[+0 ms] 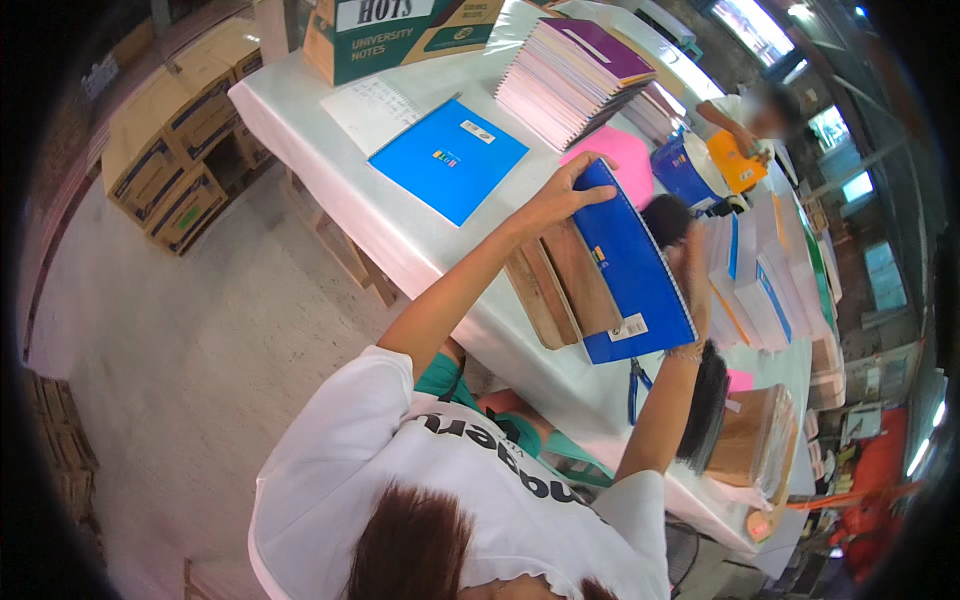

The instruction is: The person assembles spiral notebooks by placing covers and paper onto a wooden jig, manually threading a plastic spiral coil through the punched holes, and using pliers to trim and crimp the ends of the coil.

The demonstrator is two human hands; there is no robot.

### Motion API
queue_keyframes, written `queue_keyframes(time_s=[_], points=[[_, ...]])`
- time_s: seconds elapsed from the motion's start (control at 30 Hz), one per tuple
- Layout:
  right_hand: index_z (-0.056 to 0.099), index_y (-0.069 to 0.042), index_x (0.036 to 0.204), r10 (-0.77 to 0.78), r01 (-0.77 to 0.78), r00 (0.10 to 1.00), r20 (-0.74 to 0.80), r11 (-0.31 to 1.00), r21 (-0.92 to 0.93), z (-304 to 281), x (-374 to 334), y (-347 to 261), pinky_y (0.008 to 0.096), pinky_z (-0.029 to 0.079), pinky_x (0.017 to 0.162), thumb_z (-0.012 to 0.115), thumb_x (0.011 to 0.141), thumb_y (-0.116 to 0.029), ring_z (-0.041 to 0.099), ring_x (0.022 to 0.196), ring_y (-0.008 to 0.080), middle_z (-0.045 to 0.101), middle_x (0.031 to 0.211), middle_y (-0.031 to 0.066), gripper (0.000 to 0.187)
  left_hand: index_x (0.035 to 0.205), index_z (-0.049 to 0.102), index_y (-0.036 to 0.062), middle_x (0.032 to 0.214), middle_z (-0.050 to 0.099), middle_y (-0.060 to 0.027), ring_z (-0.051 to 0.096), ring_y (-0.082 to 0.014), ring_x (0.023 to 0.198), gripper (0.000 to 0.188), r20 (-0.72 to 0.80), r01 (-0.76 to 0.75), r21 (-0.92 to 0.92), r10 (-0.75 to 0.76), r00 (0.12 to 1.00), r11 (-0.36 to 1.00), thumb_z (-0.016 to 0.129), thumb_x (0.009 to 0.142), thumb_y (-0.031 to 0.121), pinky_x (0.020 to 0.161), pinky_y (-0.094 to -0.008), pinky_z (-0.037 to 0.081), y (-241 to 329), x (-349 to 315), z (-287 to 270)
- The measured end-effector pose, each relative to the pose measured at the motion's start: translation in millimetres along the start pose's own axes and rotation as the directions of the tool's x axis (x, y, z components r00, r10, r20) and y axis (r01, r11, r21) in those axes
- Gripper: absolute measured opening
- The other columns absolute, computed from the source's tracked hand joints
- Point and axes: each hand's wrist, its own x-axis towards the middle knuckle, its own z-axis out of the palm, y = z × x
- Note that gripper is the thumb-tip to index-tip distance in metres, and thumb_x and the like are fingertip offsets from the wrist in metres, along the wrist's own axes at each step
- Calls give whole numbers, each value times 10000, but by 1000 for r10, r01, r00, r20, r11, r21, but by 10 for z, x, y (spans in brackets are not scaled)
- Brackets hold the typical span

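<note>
A blue spiral notebook (630,275) is raised over the table, tilted, its coil running down the right edge. My left hand (577,196) grips its upper end, thumb on the cover. Along the coil side is my right hand (692,295), partly hidden and blurred, so its fingers are hard to make out. Wooden blocks (560,285) show beside and partly behind the notebook. Another blue spiral notebook (450,160) lies flat to the left, next to a handwritten sheet (372,110). Blue-handled pliers (636,390) rest near the front edge.
Spiral notebooks with a purple cover (600,50) are stacked at the back, by a green-brown carton (400,40). A blue-white tub (690,170), book stacks (760,275) and black coils (707,405) stand right. Across the table, a person holds an orange notebook (738,160). Cartons (180,140) stand left.
</note>
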Motion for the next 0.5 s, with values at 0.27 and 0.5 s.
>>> queue_keyframes(time_s=[0.27,0.5], points=[[615,-49,1111,8,-4,999,52,997,-83,89,44,-181,228,525,775,585,986,-322,604,854,63,646,973,24,302,1321,515,127,1209,548,-64,513,-182,1175,544,-27,-58,-14,57,998,998,742,852,285,1024,-332,397,-30,14,49],[642,-20,1093,-48,84,990,135,958,-274,220,-49,-420,265,518,849,574,996,-233,631,922,99,681,1062,58,243,1320,522,165,1163,542,-46,528,-160,1105,500,-28,-101,12,101,994,995,722,864,214,946,-311,456,-109,2,85]])
